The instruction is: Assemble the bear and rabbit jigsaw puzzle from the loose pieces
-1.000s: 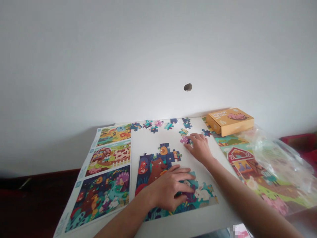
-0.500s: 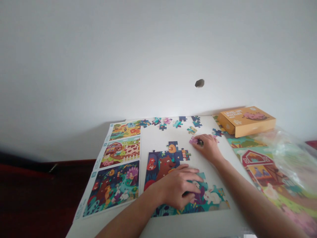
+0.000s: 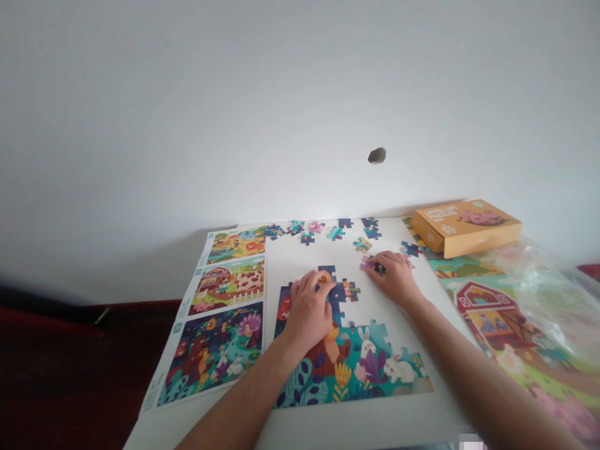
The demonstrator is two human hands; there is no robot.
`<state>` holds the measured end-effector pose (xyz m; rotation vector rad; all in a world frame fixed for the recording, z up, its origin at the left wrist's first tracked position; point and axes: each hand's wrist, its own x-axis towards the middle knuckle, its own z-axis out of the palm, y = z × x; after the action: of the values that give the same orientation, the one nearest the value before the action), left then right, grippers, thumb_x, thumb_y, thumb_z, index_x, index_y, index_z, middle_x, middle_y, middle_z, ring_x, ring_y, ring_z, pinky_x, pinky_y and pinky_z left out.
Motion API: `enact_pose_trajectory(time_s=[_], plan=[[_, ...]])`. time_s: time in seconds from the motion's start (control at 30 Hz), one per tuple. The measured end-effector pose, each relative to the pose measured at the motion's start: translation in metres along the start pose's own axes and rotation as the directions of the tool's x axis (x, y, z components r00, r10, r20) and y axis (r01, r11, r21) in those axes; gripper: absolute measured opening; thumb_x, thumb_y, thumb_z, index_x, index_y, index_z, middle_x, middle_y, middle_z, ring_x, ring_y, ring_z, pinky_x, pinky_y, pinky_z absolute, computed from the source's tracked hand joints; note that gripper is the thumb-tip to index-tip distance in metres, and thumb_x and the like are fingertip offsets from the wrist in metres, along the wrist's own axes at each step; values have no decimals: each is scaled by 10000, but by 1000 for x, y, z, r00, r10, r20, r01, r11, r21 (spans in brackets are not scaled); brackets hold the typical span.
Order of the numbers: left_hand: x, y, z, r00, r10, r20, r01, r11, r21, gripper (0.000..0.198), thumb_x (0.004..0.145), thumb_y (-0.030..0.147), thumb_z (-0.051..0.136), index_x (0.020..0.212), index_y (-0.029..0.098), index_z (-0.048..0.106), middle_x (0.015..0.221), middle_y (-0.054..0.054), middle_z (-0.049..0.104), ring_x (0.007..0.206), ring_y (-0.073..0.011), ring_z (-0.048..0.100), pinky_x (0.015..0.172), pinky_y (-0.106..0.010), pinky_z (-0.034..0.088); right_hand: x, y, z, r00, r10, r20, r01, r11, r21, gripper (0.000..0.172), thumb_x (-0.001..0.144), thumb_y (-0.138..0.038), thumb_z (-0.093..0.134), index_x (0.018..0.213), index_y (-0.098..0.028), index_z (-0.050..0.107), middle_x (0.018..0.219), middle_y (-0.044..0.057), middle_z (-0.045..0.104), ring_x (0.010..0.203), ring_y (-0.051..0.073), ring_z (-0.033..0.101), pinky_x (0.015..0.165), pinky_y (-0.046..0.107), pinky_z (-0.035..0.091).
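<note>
Left hand (image 3: 307,312), spread, shifts to 11 o'clock on multicoloured cardboard puzzle (image 3: 351,353), exposing rabbits (image 3: 400,369); right hand (image 3: 394,278) touches purple cardboard piece (image 3: 365,264), pinch unclear.

A busy white table (image 3: 342,422), this: a three-picture sheet (image 3: 225,287) lay flat at left, a partly joined forest puzzle (image 3: 349,375) held the middle, loose pieces (image 3: 335,233) sat scattered along the far side, and a farm picture (image 3: 490,322) filled the right!
</note>
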<state>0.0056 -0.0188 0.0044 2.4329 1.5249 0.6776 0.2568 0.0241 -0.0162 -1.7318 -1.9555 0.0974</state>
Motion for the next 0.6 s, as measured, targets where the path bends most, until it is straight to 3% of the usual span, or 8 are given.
enact_pose_trajectory(time_s=[0.6], plan=[[-1, 5, -3, 998, -18, 60, 18, 1000, -8, 487, 766, 42, 491, 1184, 233, 654, 1348, -100, 520, 1294, -297, 444, 1083, -517, 360, -2, -4, -2, 999, -40, 7, 40, 999, 20, 202, 889, -336, 574, 980, -268, 741, 1091, 70, 700, 1060, 281, 576, 854, 414, 371]])
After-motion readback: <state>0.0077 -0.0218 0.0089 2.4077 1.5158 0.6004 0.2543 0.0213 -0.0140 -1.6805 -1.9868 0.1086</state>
